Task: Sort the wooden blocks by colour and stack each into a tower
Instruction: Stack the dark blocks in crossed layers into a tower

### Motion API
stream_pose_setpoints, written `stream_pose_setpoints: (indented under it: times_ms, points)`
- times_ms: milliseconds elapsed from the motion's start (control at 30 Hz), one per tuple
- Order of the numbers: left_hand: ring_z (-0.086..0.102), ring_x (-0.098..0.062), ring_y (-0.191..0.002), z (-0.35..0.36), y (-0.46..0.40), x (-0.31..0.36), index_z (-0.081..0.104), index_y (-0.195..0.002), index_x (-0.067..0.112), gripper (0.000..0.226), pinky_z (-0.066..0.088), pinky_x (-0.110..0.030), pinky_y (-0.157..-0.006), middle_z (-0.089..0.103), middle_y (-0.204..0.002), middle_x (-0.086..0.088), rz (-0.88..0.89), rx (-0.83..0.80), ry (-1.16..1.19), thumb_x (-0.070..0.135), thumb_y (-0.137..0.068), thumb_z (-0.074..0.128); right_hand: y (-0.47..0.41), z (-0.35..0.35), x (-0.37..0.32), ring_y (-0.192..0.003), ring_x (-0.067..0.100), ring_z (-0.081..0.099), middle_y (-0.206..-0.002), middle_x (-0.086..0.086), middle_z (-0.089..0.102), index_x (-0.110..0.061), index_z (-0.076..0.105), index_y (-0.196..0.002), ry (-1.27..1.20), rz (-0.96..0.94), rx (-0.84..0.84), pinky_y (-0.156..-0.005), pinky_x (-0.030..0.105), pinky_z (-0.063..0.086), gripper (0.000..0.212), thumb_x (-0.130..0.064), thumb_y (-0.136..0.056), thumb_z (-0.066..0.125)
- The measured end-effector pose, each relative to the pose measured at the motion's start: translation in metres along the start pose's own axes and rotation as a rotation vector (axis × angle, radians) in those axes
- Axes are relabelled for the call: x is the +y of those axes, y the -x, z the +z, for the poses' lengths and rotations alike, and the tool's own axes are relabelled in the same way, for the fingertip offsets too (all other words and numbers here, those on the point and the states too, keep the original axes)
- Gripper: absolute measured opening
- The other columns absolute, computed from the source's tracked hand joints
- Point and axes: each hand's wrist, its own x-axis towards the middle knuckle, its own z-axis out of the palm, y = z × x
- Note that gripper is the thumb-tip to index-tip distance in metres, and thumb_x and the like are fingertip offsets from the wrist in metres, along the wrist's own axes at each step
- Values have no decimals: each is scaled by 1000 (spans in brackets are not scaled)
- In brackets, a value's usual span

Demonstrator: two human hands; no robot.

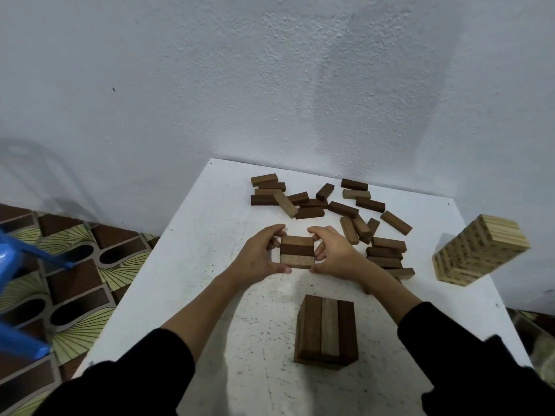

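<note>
Both hands, left (260,256) and right (335,253), fingers curled, clamp three smooth oblong blocks (297,253) side by side on the speckled table (192,250).

The blue chair (18,265) is cut by the left edge; right forearm hides some loose blocks (387,259).

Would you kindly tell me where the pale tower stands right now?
In the head view the pale tower stands at the table's right edge, right of the loose dark blocks and beyond the right hand.
</note>
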Motion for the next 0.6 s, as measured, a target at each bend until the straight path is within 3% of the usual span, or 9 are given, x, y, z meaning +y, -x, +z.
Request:
stream_pose_setpoints:
  times_ms: [133,300,600]
  points:
    - [52,-11,-106,0,1,0,42,-138,19,86,40,-9,-85,53,-129,3,2,8,-2,13,-64,87,0,0,1,-87,15,55,-130,9,40,-12,30,-143,1,-2,1,-81,28,53,85,-8,-73,78]
    - [52,-12,-96,1,2,2,40,-140,22,87,42,-10,-71,51,-129,5,9,19,-45,17,-66,86,0,0,3,-86,14,55,-130,9,40,-13,29,-144,-10,1,-8,-81,29,54,88,-8,-72,79]
    - [53,-13,-96,1,3,4,40,-138,22,85,43,-10,-73,52,-131,4,19,19,-47,16,-67,86,0,1,1,-86,13,55,-131,9,41,-13,29,-144,-8,4,-4,-80,26,53,88,-8,-72,79]
